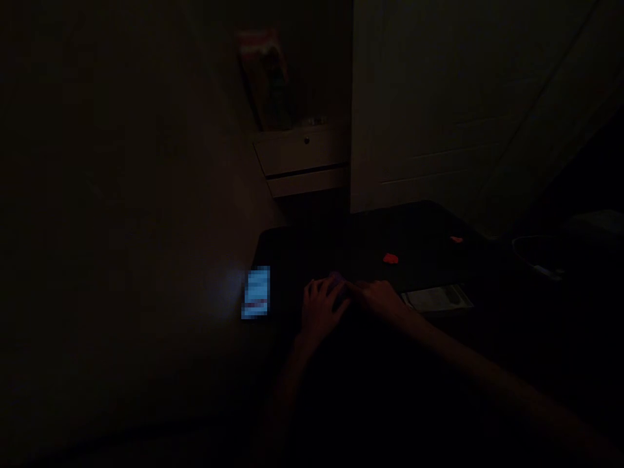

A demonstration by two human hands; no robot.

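The room is very dark, so details are faint. My left hand (322,304) has curved fingers over a small purplish thing (337,279) on or just above a dark table (326,250); its kind is not clear. My right hand (379,296) meets it from the right, with closed fingers pointing left. Whatever is between the right fingertips is hidden in shadow. Beyond the hands lies a small orange-red piece (390,259), and farther right a second red piece (456,240).
A lit, blurred-out screen (256,294) glows at the table's left edge. A flat, pale printed packet or sheet (439,299) lies beside my right forearm. A white drawer unit (305,156) and a pale panel (414,110) stand behind. A thin cable (515,250) curves at the right.
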